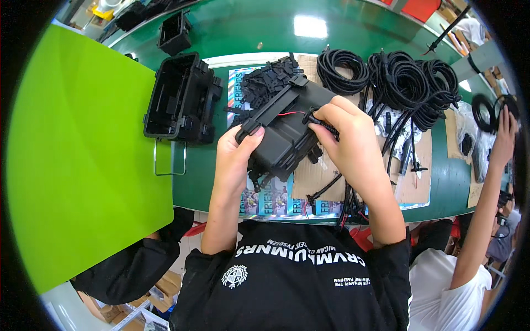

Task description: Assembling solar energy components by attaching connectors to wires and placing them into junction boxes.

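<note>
A black plastic case (276, 148) is held tilted above the middle of the table. My left hand (236, 151) grips its left side, thumb pressed on top near a raised black strip (270, 113). At the case's right side, my right hand (349, 129) pinches the end of a black cable (327, 128) between thumb and fingers. A thin red wire (291, 113) runs from the case toward that cable end. My fingers partly hide where cable and case meet. Loose cable ends (346, 204) hang below my right wrist at the table's front edge.
Left of the case stands an open-topped black box (175, 105); a smaller one (174, 33) sits behind. Small black plastic parts (268, 83) lie heaped beyond the case. Coiled black cables (406, 83) rest back right. A bright green panel (83, 154) covers the left. A co-worker's hand (505, 129) holds cable far right.
</note>
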### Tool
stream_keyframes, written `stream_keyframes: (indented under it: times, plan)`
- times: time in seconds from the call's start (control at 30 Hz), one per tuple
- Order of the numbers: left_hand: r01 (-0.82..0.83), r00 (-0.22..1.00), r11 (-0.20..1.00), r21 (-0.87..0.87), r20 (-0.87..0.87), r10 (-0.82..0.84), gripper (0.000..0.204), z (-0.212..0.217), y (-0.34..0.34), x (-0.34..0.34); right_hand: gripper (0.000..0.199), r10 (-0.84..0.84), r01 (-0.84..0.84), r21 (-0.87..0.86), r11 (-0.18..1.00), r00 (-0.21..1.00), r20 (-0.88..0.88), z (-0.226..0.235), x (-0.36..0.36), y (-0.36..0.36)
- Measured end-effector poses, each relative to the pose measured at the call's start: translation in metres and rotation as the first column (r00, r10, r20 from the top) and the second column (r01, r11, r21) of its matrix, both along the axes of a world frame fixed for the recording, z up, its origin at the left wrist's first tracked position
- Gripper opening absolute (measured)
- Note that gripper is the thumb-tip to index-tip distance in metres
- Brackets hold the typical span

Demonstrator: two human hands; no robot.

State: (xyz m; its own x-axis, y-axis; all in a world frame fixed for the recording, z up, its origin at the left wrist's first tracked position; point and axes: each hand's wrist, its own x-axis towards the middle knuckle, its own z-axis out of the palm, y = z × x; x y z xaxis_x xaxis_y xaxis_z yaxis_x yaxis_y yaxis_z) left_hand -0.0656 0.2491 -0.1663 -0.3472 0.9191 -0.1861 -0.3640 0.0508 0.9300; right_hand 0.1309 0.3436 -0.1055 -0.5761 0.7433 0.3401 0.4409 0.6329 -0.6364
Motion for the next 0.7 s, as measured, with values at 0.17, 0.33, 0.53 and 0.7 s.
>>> stream_keyframes:
  times: [0.17,0.33,0.53,0.7]
  plan:
    - [0.026,0.999,1.0,-0.013,0.032,-0.026,0.018,-0.0036,0.0011,-0.0004,0.015,0.054,-0.054,0.012,0.998,0.998,-0.034,-0.0003,0.0008,-0.0007]
    - [0.046,0.996,0.999,-0.022,0.073,-0.044,0.019,-0.0062,0.0,-0.0014,0.015,0.061,-0.061,0.031,0.998,0.998,-0.002,0.0011,0.0029,0.0006]
    - [0.077,0.996,0.997,-0.001,0.048,-0.077,0.026,-0.0069,-0.0005,-0.0034,0.016,0.072,-0.074,0.075,0.994,0.997,0.024,0.0036,0.0042,0.0056]
    - [0.109,0.989,0.994,-0.011,0.104,-0.107,0.023,-0.0055,-0.0021,-0.0027,0.017,0.117,-0.118,0.14,0.983,0.993,0.016,0.0061,0.0037,0.0074]
